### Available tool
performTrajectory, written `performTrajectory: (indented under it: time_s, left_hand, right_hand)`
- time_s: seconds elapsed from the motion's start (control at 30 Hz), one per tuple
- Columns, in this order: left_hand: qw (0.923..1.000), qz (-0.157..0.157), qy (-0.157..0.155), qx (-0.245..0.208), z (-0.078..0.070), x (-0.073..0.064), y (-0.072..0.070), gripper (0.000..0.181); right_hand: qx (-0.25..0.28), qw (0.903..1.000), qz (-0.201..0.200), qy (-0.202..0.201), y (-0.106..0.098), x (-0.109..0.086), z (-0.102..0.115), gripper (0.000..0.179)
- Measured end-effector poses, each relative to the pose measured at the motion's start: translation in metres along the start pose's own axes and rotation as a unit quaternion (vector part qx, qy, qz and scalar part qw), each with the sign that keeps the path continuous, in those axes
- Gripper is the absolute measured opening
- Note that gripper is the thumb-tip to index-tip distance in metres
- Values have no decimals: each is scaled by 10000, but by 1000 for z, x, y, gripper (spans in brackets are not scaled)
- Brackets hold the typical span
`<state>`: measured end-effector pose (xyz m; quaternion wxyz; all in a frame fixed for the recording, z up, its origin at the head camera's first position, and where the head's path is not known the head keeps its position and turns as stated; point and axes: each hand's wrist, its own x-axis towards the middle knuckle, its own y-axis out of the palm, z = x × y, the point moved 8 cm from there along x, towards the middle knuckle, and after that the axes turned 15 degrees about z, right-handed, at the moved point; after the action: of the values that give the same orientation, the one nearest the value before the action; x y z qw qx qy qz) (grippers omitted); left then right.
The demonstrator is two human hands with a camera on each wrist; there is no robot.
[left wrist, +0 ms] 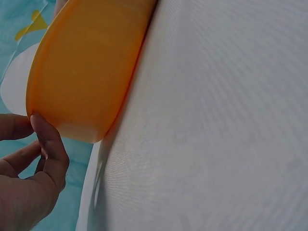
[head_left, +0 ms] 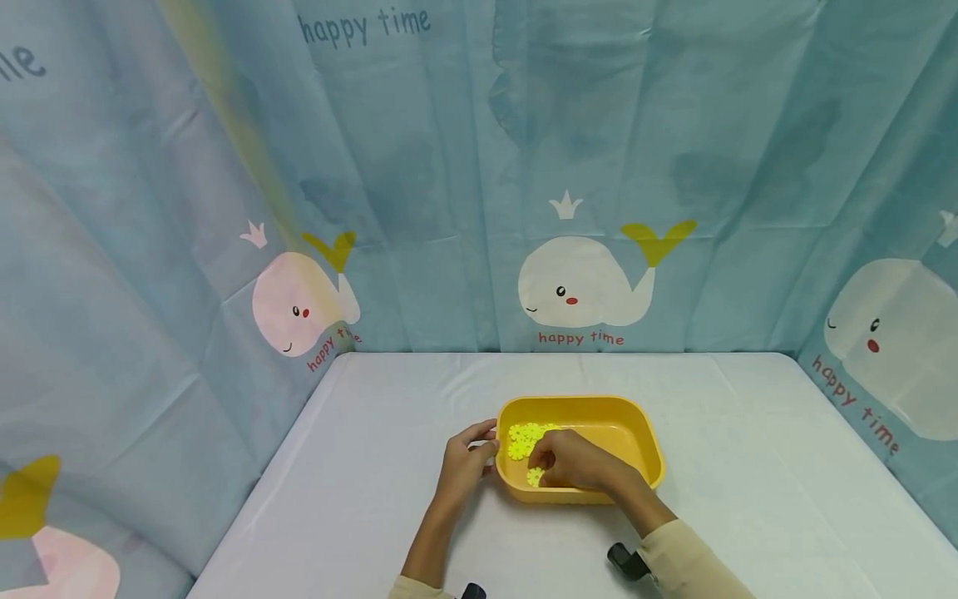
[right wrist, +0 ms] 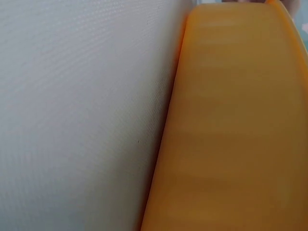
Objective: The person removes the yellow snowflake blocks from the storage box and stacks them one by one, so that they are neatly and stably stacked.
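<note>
A yellow plastic tray [head_left: 629,433] with rounded corners and raised walls stands on the table. Bright yellow flower-shaped pieces [head_left: 524,434] lie in a cluster at its left end. My left hand [head_left: 461,470] is at the tray's left side; in the left wrist view its thumb and a finger pinch the rim at the corner. Over the front wall reaches my right hand [head_left: 572,460], fingers curled down among the pieces. Another flower-shaped piece [head_left: 535,477] shows just below its fingertips. Whether those fingers hold a piece, I cannot tell. The right wrist view shows mostly the tray's outer wall [right wrist: 231,120].
A white cloth [head_left: 389,433] covers the table. Behind and at both sides hangs a blue curtain [head_left: 449,166] printed with whales. Black wrist devices [head_left: 627,561] sit near the beige sleeves [head_left: 692,561].
</note>
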<state>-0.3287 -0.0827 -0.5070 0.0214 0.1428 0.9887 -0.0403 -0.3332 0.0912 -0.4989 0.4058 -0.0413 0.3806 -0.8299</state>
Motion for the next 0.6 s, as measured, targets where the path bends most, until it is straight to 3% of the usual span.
performTrajectory:
  time_s: [0.6]
  left_hand:
    - [10000,0,-51,65,3,2,-2,44]
  right_hand:
    - [412,9990,-83,128,-5,-10,-4,12]
